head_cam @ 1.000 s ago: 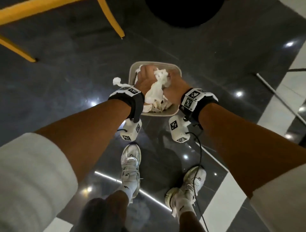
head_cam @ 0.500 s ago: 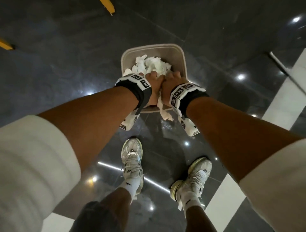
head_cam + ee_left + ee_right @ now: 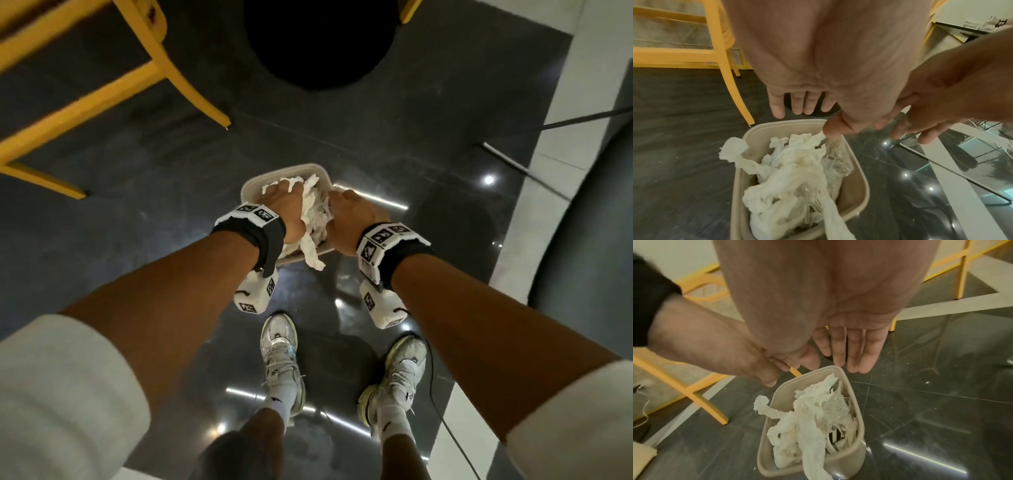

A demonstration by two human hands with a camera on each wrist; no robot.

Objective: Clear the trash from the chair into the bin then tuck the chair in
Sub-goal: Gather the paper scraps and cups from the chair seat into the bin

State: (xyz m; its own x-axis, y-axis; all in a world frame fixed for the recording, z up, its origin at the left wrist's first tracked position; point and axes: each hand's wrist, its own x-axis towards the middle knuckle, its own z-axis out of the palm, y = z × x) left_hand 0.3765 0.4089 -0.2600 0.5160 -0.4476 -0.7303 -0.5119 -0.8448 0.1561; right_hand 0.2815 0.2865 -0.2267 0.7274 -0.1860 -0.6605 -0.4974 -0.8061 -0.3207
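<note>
A beige bin stands on the dark floor in front of my feet. It holds crumpled white tissue and clear plastic wrap. One tissue strip hangs over the bin's near rim. Both hands hover just above the bin with fingers straight. My left hand is open, and a tissue strand touches its thumb. My right hand is open and holds nothing. The yellow chair stands at the upper left, its nearest leg a short way from the bin.
A black round table base lies beyond the bin. Thin metal legs and a dark seat edge are at the right. A white floor strip runs along the right. My two shoes stand just behind the bin.
Both hands, which gripped and pressed the tissue wad into the bin, have opened and lifted. The tissue now lies in the bin. The head view has tilted up, showing the chair.
</note>
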